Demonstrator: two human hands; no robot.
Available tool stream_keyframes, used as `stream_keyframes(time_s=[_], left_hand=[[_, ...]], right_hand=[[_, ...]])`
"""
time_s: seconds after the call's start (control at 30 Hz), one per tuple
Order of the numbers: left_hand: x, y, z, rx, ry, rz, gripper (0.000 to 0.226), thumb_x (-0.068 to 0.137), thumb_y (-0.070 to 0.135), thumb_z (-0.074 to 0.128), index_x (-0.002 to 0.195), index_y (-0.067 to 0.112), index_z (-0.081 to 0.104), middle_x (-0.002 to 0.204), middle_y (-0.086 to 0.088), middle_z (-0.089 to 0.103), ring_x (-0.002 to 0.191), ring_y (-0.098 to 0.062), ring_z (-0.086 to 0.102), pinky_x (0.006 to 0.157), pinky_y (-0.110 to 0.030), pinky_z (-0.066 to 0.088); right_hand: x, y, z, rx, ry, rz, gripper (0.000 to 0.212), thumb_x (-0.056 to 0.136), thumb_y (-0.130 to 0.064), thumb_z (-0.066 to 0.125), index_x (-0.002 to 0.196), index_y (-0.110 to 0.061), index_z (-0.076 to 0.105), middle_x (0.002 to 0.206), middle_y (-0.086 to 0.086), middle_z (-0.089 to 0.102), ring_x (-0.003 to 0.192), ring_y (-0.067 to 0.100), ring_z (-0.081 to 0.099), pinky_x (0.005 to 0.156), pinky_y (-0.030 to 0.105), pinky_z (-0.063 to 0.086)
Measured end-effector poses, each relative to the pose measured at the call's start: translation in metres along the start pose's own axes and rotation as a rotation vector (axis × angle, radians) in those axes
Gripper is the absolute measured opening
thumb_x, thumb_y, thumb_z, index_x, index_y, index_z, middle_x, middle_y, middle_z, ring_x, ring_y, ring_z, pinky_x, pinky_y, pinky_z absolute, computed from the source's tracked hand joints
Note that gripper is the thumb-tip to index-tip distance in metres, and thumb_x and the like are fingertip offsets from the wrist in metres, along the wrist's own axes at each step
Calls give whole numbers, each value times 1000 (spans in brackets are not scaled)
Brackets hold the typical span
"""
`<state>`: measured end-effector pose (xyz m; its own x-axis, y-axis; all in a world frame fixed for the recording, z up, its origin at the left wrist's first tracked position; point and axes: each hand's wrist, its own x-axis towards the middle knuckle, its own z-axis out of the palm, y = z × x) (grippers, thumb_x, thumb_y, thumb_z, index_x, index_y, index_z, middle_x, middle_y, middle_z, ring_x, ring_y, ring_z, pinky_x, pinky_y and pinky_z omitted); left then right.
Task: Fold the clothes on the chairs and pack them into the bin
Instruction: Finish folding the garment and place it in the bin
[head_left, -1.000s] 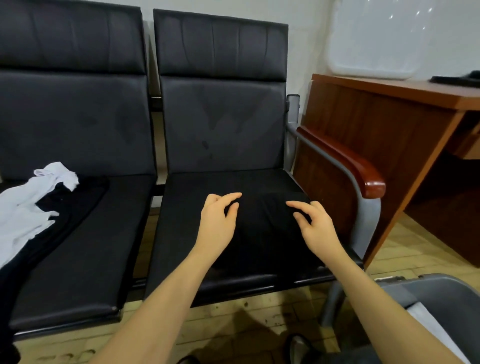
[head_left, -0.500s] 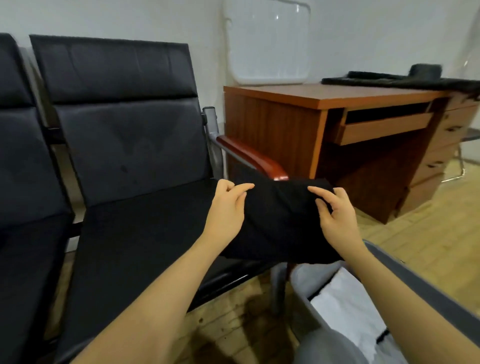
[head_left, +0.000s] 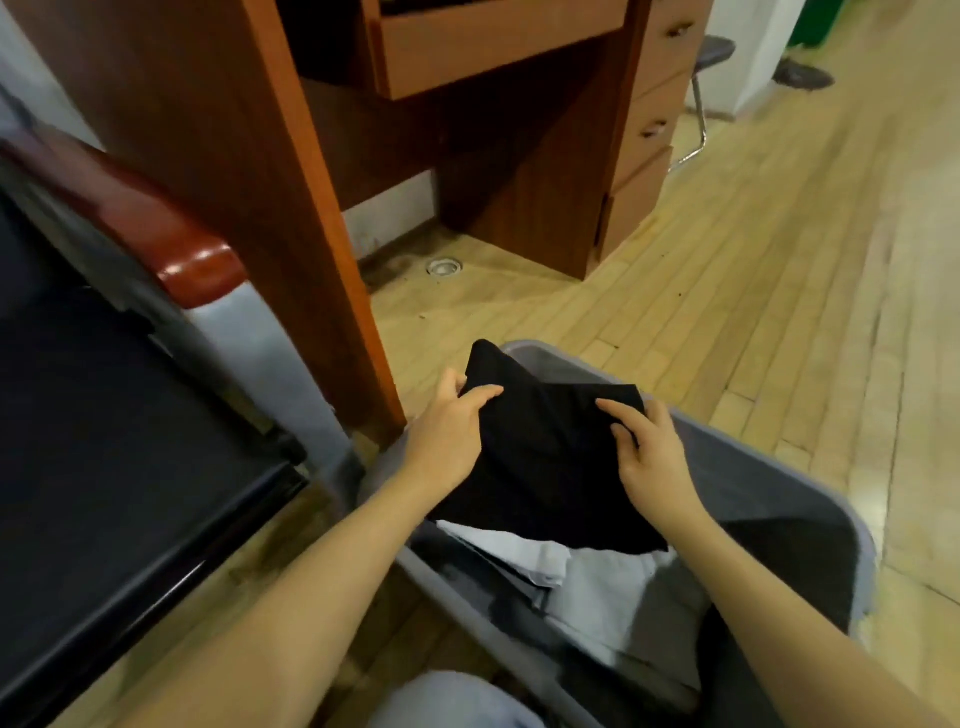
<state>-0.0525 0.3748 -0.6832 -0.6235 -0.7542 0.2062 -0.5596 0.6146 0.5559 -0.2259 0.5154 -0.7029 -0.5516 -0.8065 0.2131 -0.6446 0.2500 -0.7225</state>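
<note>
Holding: left hand (head_left: 447, 441) and right hand (head_left: 652, 457) each pinch one side of the folded black garment (head_left: 545, 457), thumbs on top.
Garment position: between the hands, spanning from one to the other, above the bin (head_left: 810, 493).
Below hands: white folded clothes (head_left: 613, 582) already in the bin.
Next move, judged: straight down; both hands equally near.

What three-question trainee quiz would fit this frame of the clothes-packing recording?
1. True or false: the black garment is held by both hands.
2. Which lies in the grey bin under it? A) white clothes B) shoes C) towels in red
3. Fill in: the desk stands on a ____ floor.

Key: 1 true, left hand and right hand each keep a grip; 2 A; 3 wooden.
</note>
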Motion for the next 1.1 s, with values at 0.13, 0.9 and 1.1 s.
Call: stream_keyframes(time_s=[0.13,0.9,1.1], left_hand=[[9,-24,58,169,-190,20,47,97,3,43,140,23,44,126,-3,33,80,-20,47,60,-32,39],[55,-92,176,776,-634,191,57,100,50,15,151,32,-1,159,-4,-9,146,-25,-10,114,-47,-13],[34,-64,114,544,-436,44,55,100,44,28,151,27,14,160,-1,2,145,-22,10,116,-43,4]], right_hand=[[-19,44,33,-56,-58,170,39,100,-6,40,138,-12,49,109,3,38,75,8,44,74,9,34],[20,153,148,-614,-625,254,55,102,-46,12,152,-29,-6,161,-2,-5,148,20,-2,119,38,2],[26,98,116,-481,-494,223,53,103,-43,23,152,-26,14,160,2,9,144,27,17,113,41,22]])
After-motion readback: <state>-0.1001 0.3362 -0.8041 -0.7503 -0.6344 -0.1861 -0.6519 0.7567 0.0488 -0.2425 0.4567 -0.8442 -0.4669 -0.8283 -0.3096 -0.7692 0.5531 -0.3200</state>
